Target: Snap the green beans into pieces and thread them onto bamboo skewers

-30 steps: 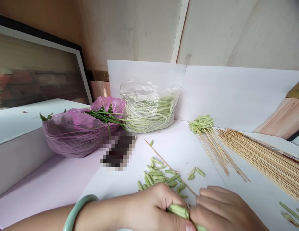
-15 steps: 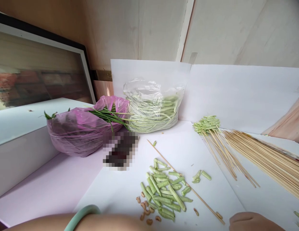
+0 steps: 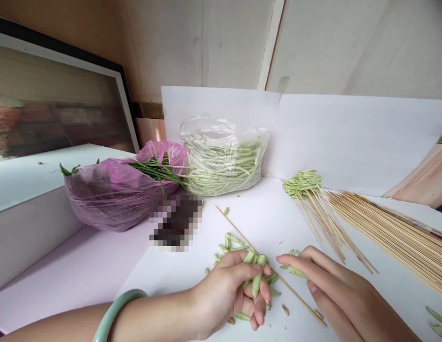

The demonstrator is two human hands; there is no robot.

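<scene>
A: From the head view, what is the left hand (image 3: 231, 289) doing?

B: It's gripping a few cut green pieces (image 3: 257, 280) between thumb and fingers, their ends poking up past the fingertips. A pale green bangle (image 3: 117, 308) circles that forearm.

A: And the right hand (image 3: 345, 289)?

B: Unclenched, fingers stretched out and thumb apart from them. Its fingertips are at a small cluster of cut pieces (image 3: 297, 272); I can't tell whether they touch.

A: Where are the other pieces?

B: A loose pile (image 3: 235, 240) lies on the white surface, partly hidden behind the left hand. A single skewer (image 3: 238, 232) slants past it and runs down between the hands. Near its lower end is a small brown curl (image 3: 285, 309).

A: What stands farther back?

B: A purple bag (image 3: 107, 204) at the left, with thin green stems (image 3: 153, 171) sticking out, and just beside it a clear bag (image 3: 224, 156) of long green beans. On the right, a stack of threaded green pieces (image 3: 302, 183) lies with its sticks pointing towards the person, beside a broad row of bare skewers (image 3: 388, 237).
</scene>
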